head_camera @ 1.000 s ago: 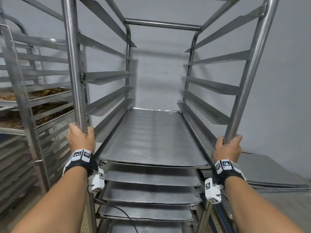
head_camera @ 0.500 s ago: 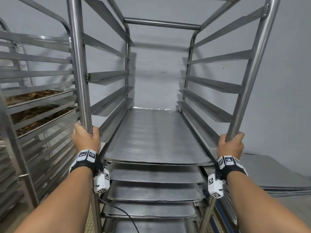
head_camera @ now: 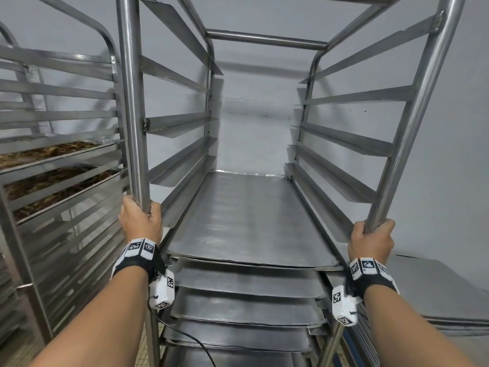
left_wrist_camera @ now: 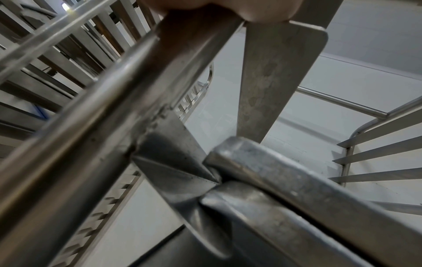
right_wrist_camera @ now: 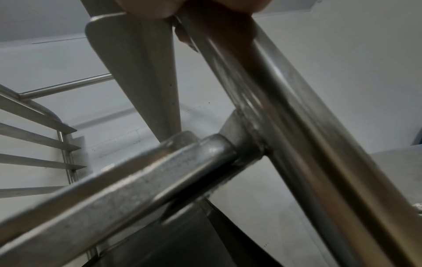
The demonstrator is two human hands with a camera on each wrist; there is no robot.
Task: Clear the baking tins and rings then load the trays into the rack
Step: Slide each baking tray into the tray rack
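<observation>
A tall steel rack (head_camera: pixel 266 41) stands right in front of me in the head view. My left hand (head_camera: pixel 140 221) grips its front left post (head_camera: pixel 131 102). My right hand (head_camera: pixel 371 241) grips the front right post (head_camera: pixel 412 128). Several flat metal trays (head_camera: pixel 246 221) sit stacked on the lower runners; the upper runners hold nothing. In the left wrist view the post (left_wrist_camera: pixel 95 126) runs under my fingers (left_wrist_camera: pixel 217 7), with tray rims (left_wrist_camera: pixel 297 180) close by. In the right wrist view the fingers (right_wrist_camera: pixel 189 5) wrap the post (right_wrist_camera: pixel 297 126).
A second rack (head_camera: pixel 58 154) stands close on the left, with trays of brown baked food (head_camera: pixel 50 178) on its runners. A pile of flat trays (head_camera: pixel 434 292) lies on a surface at the lower right. A grey wall (head_camera: pixel 256 133) closes off the space behind the rack.
The rack has rolled nearer the left-hand rack, whose runners now sit closer to my left hand. Both hands keep their grip on the posts.
</observation>
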